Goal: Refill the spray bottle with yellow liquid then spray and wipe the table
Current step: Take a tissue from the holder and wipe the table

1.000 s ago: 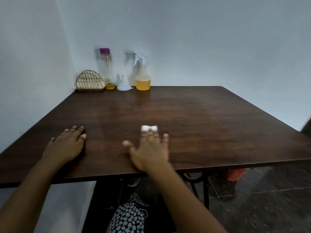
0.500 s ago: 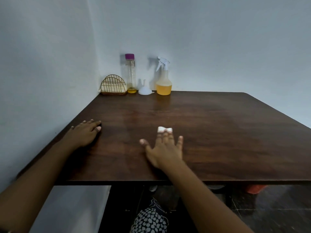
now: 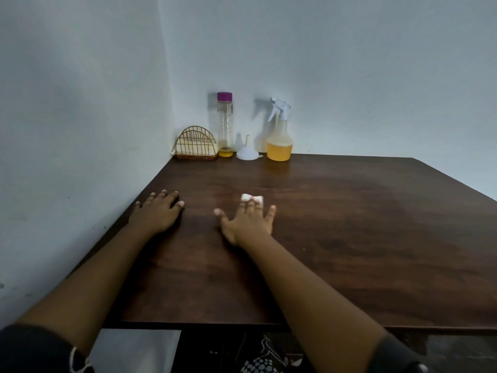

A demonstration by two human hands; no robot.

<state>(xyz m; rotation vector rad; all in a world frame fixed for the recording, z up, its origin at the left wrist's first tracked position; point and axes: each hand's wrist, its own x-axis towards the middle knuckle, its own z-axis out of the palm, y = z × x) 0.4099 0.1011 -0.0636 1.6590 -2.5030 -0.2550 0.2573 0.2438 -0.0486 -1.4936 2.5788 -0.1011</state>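
A spray bottle (image 3: 278, 135) with a white trigger head stands at the back of the dark wooden table (image 3: 349, 238), its lower part full of yellow liquid. To its left sit a white funnel (image 3: 247, 152), upside down, and a tall clear bottle (image 3: 225, 125) with a purple cap and a little yellow liquid at the bottom. My right hand (image 3: 248, 220) lies flat with fingers spread, pressing a small white cloth (image 3: 252, 198) against the table under its fingertips. My left hand (image 3: 158, 211) rests flat on the table near the left edge, holding nothing.
A gold wire napkin holder (image 3: 195, 144) stands in the back left corner against the wall. Walls close the table's left and back sides. Below the near edge are a white surface (image 3: 134, 351) and patterned fabric (image 3: 262, 364).
Both hands with the cloth have slid farther onto the table, away from its near edge. The view has swung left and come closer. The bottles and funnel have not moved.
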